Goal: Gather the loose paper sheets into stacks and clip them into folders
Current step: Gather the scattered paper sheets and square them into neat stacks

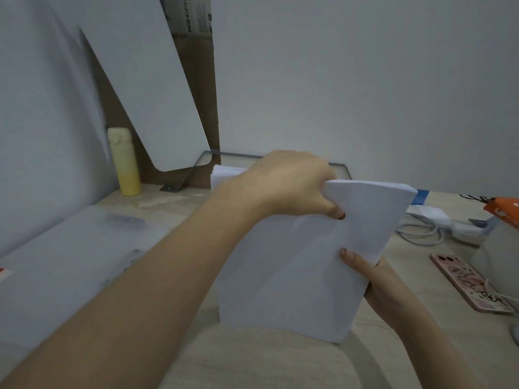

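Note:
A thick stack of white paper sheets (303, 265) stands tilted on its lower edge on the beige table, in the middle of the view. My left hand (283, 183) reaches across and grips the stack's top edge, thumb in front. My right hand (373, 279) holds the stack's right edge from behind, with the thumb on the front sheet. More white sheets (224, 172) lie behind the hand, near the wall. A translucent plastic folder (70, 265) lies open and flat at the left, with small metal rivets along its spine.
A yellow bottle (125, 161) stands at the back left beside a white board (146, 88) leaning on the wall. At the right lie a pink phone (469, 282), a white charger with cable (427, 220) and an orange pack (505, 211).

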Demonstrator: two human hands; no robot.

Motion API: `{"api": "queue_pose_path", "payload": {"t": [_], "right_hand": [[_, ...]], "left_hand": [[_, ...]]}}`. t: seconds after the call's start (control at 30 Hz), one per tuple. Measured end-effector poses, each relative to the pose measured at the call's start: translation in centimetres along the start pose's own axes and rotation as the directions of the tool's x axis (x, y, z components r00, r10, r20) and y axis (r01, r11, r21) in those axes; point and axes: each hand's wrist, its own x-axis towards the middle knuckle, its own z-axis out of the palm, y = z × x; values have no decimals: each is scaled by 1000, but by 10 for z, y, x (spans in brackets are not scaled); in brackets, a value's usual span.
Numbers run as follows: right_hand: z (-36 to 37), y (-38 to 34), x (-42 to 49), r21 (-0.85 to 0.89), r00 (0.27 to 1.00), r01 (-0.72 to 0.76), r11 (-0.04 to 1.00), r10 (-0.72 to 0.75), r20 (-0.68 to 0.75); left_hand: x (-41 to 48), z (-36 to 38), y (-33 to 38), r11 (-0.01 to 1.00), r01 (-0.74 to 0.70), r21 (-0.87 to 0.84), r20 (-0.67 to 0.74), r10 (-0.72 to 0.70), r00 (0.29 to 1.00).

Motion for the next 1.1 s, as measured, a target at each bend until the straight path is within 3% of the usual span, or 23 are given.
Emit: {"api": "queue_pose_path", "payload": {"t": [0.17,0.27,0.37,0.5,0.63,0.73,0.83,0.93,1.0,1.1], "right_hand": [[-20,17,-6,-189,988,-151,970,147,-35],[-40,20,-11,-184,986,-134,974,114,-119],[-58,10,-10,-60,992,-43,997,35,-120],[-52,14,-6,129,990,59,990,-41,-137],[-36,14,6,58,981,32,998,-20,-192],[-38,7,8,10,986,13,1000,-11,-169],[-46,26,3,-49,984,-88,995,79,-157],[-45,40,1,-23,977,-126,992,120,-174],[-46,37,4,-46,977,-103,994,92,-192],[-55,29,9,-31,981,-37,999,30,-193]], "left_hand": [[-15,-7,-18,999,21,-35,-149,-26,988],[-35,-9,-41,938,121,-326,-236,-205,950],[-57,9,-59,729,173,-662,-230,-417,879],[-79,55,-65,376,138,-916,-144,-630,764],[-95,98,-69,105,147,-984,23,-736,676],[-113,127,-83,-36,188,-981,161,-688,708],[-121,147,-85,-83,254,-964,249,-622,743],[-113,155,-80,-83,223,-971,217,-694,687],[-105,156,-78,-59,194,-979,175,-731,660],[-103,151,-83,-17,140,-990,110,-716,689]]}}
